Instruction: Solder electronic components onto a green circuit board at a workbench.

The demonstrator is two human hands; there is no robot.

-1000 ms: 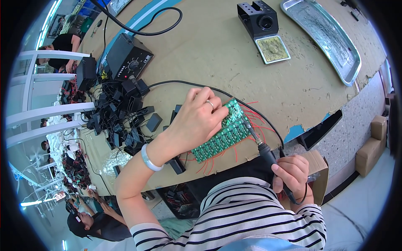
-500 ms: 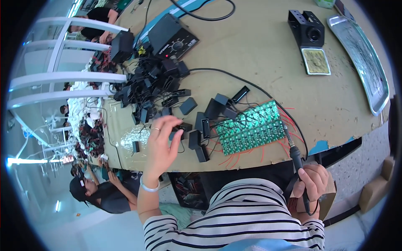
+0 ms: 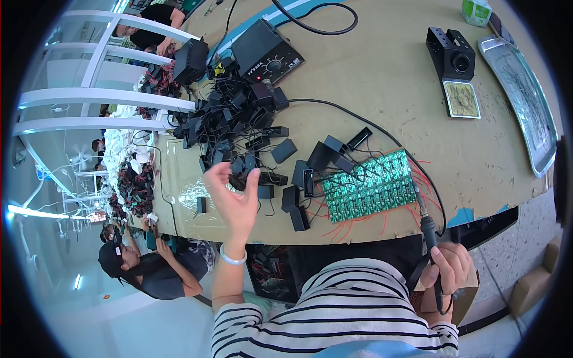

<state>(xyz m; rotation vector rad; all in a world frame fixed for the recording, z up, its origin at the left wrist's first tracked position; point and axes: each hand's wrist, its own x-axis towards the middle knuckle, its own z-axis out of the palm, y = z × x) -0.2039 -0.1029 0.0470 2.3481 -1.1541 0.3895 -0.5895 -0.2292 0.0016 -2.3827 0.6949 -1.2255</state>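
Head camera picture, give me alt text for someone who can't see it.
A person in a striped shirt holds a soldering iron in the right hand, its tip at a green circuit board panel on a tan workbench. The left hand is raised, open and empty, near a pile of small black parts.

A black soldering station [image 3: 267, 52] with a round dial is seen at the far side of the brown workbench [image 3: 382, 89], with a thick black cable [image 3: 316, 27] looped behind it. A black iron stand [image 3: 450, 56] is placed to the right, with a tray of brass cleaning wool [image 3: 461, 99] just in front of it. A long metal tray [image 3: 525, 104] is laid along the right edge. A green box [image 3: 476, 11] is set at the far corner. White rails [image 3: 89, 98] are seen at the left.
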